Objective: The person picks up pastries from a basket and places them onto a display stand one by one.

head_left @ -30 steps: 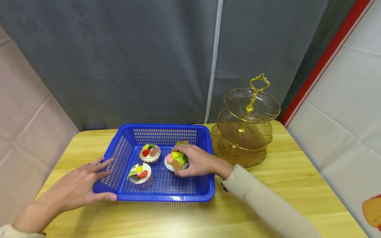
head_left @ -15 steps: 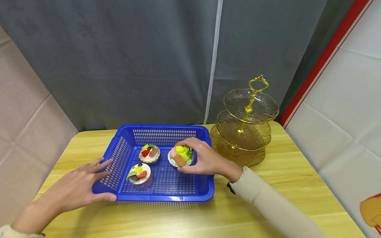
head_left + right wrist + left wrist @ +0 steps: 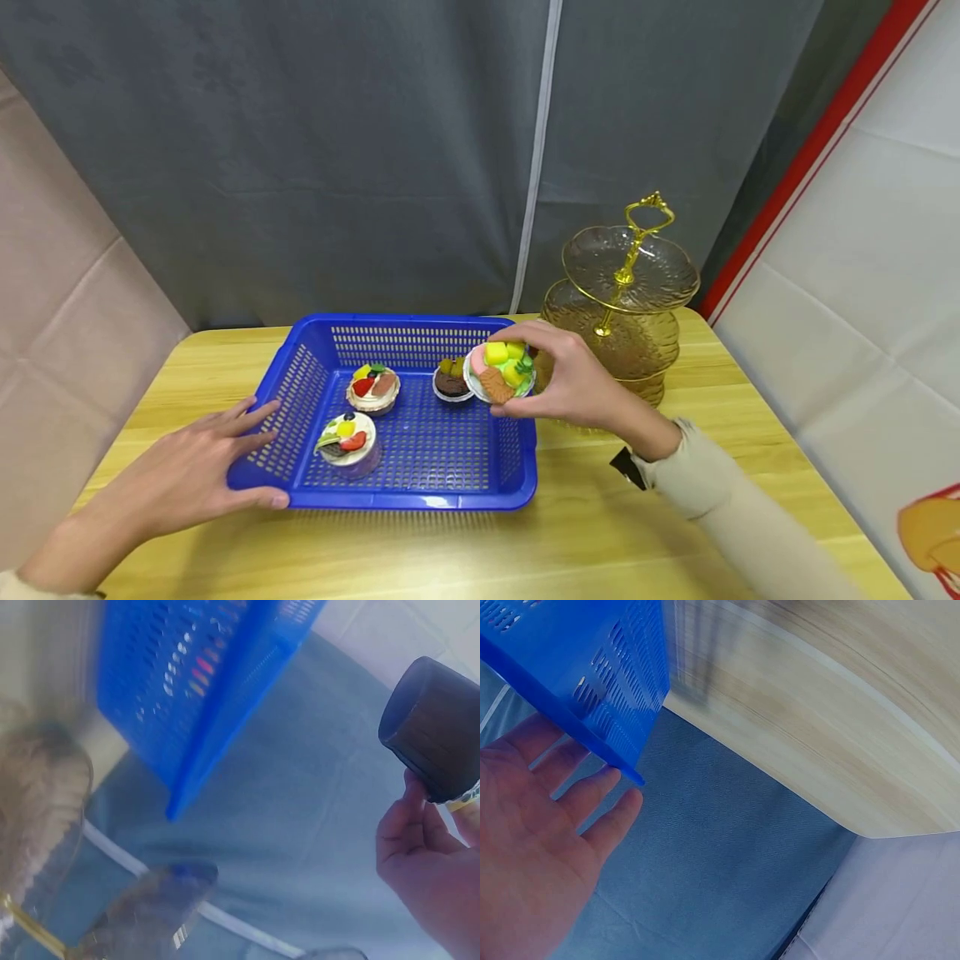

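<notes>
In the head view, the right hand (image 3: 577,377) hid part of the golden three-tier stand (image 3: 656,343) and of the blue basket (image 3: 420,500). The fruit-topped cupcake (image 3: 497,375) covered the right side of the chocolate cupcake (image 3: 452,385). The bottom edge cut off the left sleeve (image 3: 33,587). In the right wrist view, the stand was blurred, and the right edge cut the fruit-topped cupcake.

The basket (image 3: 420,501) is deep blue, patterned with rows of slots; the held cupcake (image 3: 497,377) yellow, pink, green and tan over dark brown; the muffin (image 3: 452,385) dark brown and mustard; the tiered stand (image 3: 637,342) amber, gold-rimmed; the tabletop (image 3: 465,558) yellow, wood-grained; the curtain (image 3: 337,167) grey
</notes>
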A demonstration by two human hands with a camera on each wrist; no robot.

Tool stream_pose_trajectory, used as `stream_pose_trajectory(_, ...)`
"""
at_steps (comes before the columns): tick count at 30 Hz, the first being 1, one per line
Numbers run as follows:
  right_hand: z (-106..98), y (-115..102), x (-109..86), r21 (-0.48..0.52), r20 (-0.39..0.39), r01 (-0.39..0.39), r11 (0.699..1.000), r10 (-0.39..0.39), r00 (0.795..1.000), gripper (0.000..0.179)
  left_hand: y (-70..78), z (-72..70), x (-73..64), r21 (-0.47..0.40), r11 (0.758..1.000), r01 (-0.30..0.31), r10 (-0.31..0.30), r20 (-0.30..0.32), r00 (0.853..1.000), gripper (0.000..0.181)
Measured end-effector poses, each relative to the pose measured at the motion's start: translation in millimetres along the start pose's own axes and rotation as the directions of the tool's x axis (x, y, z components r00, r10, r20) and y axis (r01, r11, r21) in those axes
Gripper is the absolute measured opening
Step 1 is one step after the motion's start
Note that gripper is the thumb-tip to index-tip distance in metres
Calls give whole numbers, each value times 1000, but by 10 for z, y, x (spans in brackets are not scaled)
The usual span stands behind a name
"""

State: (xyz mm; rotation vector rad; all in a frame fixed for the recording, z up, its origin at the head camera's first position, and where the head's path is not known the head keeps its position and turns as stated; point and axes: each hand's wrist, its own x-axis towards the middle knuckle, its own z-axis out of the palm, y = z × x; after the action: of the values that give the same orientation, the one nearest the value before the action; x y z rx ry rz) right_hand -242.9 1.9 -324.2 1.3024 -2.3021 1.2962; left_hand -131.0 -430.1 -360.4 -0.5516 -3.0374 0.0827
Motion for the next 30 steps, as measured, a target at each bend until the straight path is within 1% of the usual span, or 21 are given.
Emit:
stream_pose_trajectory(8,-312,-61,-104,31,-14,-52,998,53,999,64,-6,-3,-10,-3,1000,0,0,-3,1000,86)
stream_pose_trajectory(11,-465,-90,-125,-7,-52,-64,998,64,997,64,-5,0,-6,-2,1000,-1,1,-2,1000,86)
stream_pose_trajectory(14,-639,-113,-135,-74,-110,-74,994,66,992,64,-3,2,-1,-1,1000,-1,1,-1,1000,86)
stream_pose_trajectory(18,-853,-137,-145,-123,-175,-93,988,71,982,66,2,-2,2,0,1000,3,-3,7,1000,86)
stream_pose_trajectory(22,-1023,-142,-167,-157,-218,-121,980,85,972,67,6,-10,4,1,1000,8,-8,16,1000,86)
stream_pose_trajectory(25,-1133,-110,-181,-164,-241,-143,976,101,965,67,9,-13,5,0,1000,11,-11,19,1000,87)
stream_pose_trajectory(30,-1302,-12,-191,-139,-287,-179,974,134,949,64,9,-9,4,1,1000,9,-9,13,1000,87)
